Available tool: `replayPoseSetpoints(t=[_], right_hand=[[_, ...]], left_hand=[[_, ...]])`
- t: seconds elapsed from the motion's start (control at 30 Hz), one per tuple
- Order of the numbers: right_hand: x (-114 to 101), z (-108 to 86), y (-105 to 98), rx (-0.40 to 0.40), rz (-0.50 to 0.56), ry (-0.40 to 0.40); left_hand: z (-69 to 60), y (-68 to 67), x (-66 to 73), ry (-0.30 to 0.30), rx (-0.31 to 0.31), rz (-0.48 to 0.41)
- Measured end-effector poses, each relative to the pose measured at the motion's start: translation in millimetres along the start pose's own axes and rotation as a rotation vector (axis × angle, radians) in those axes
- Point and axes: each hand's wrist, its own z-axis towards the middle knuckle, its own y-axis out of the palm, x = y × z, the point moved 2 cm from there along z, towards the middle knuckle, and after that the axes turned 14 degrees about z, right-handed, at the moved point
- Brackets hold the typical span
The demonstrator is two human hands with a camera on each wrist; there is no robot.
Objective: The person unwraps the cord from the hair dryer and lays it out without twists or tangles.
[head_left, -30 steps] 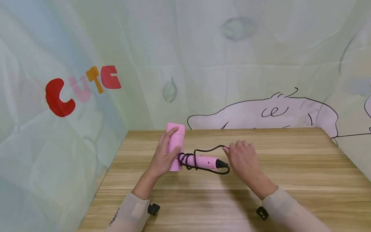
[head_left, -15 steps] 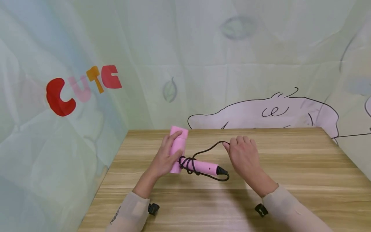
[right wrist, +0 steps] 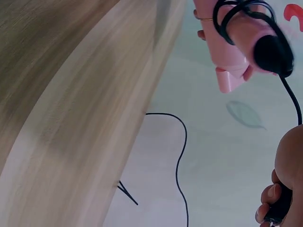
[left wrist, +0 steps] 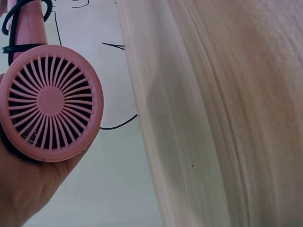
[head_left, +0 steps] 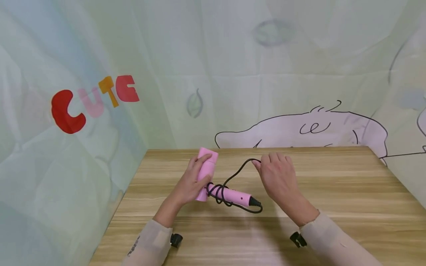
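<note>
My left hand (head_left: 192, 183) grips the barrel of a pink hair dryer (head_left: 207, 171) above the table, its nozzle pointing away from me. The slatted round air inlet (left wrist: 50, 103) faces the left wrist camera. A black cord (head_left: 219, 193) is wound in loose loops around the handle (head_left: 237, 196), which points right. From the handle's end the cord bends back to the loops, then arches up to my right hand (head_left: 279, 175), whose curled fingers hold it. In the right wrist view a black plug (right wrist: 280, 208) with a metal prong pokes from that fist.
A wood-grain table (head_left: 339, 192) spreads beneath both hands. Behind and to the left hangs a pale printed cloth (head_left: 173, 111) with letters, leaves and a cartoon outline; it meets the table's far edge.
The hair dryer has shifted slightly right and nearer, its handle tipping down. My right hand has risen a little, drawing the cord into a taller arch as the loops loosen.
</note>
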Motion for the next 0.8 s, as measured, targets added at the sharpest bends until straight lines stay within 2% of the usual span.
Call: replayPoseSetpoints(t=[0.43,0.67,0.8], right_hand=[[-14.1,1.5,-15.5,0.027,0.03,-0.063],[-19.5,0.0,-15.7,0.049,0.038,-0.097],[-21.3,-1.2,-14.4,0.053,0.045,-0.109]], left_hand=[[0.7,1.8,1.3,-0.035,0.013,0.083],[2.3,1.4,2.1,-0.103,0.015,0.101],[3.9,0.2,1.5,-0.144,0.043,0.095]])
